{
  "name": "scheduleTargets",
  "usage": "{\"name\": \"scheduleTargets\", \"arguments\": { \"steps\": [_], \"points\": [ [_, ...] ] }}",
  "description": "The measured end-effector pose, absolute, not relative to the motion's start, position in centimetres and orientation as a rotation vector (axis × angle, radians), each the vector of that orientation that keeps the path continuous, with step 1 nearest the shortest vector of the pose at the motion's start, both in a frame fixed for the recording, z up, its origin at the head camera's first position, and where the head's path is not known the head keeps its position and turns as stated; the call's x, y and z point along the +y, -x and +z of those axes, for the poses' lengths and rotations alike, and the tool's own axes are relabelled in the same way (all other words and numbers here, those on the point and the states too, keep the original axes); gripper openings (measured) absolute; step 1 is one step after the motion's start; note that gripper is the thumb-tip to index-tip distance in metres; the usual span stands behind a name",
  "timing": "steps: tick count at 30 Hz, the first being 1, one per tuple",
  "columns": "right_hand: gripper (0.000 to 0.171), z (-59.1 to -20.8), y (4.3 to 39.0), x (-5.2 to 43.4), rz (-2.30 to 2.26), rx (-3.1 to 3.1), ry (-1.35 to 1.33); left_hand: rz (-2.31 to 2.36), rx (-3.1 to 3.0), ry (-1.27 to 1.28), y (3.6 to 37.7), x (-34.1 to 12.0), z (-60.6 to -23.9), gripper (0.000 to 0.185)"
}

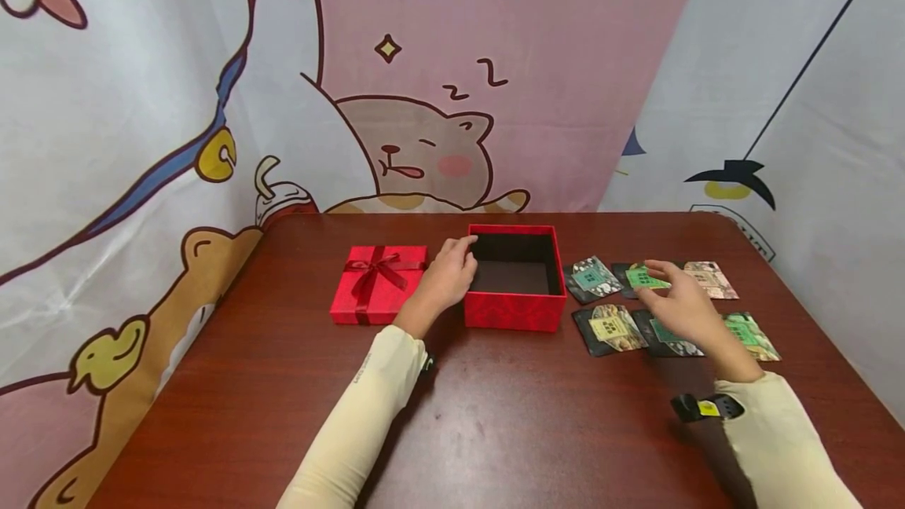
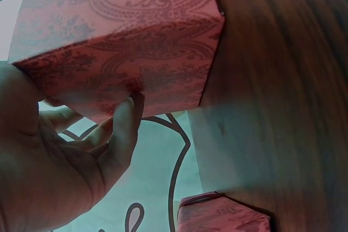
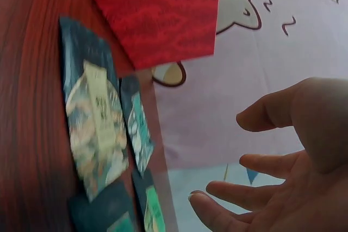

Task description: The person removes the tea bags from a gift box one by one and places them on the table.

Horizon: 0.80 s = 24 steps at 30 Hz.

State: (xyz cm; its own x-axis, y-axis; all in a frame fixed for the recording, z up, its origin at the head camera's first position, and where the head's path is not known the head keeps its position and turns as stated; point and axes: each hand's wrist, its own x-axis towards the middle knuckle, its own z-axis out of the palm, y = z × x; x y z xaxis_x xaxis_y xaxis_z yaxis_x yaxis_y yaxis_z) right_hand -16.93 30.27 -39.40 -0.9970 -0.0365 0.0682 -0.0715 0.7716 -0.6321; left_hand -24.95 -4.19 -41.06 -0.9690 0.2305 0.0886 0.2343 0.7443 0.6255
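An open red box (image 1: 514, 311) with a dark inside stands mid-table. My left hand (image 1: 448, 273) holds its left wall, thumb at the rim and fingers down the outside; in the left wrist view the fingers (image 2: 126, 120) touch the patterned wall of the box (image 2: 125, 42). My right hand (image 1: 672, 298) hovers with spread fingers over several picture cards (image 1: 611, 328) laid out right of the box, holding nothing. In the right wrist view the hand (image 3: 283, 188) is empty above the cards (image 3: 95, 129), with the box (image 3: 160, 12) beyond.
The red lid with a ribbon bow (image 1: 378, 283) lies flat left of the box, also seen as the lid (image 2: 223, 215) in the left wrist view. Cartoon-printed cloth walls (image 1: 396, 100) enclose the table (image 1: 495, 415) at the back and sides.
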Motion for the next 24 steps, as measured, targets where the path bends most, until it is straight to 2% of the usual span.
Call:
{"name": "scheduleTargets", "arguments": {
  "steps": [7, 24],
  "points": [
    [0.062, -38.6, 17.6, 27.9, 1.079, -2.940, -0.150, -1.037, -2.950, 0.373, 24.9, -4.3, -41.0, 0.047],
    [0.059, -37.4, 18.5, 21.5, 1.150, -2.906, -0.297, -0.962, -2.994, 0.404, 25.0, -4.2, -40.7, 0.047]
  ]
}}
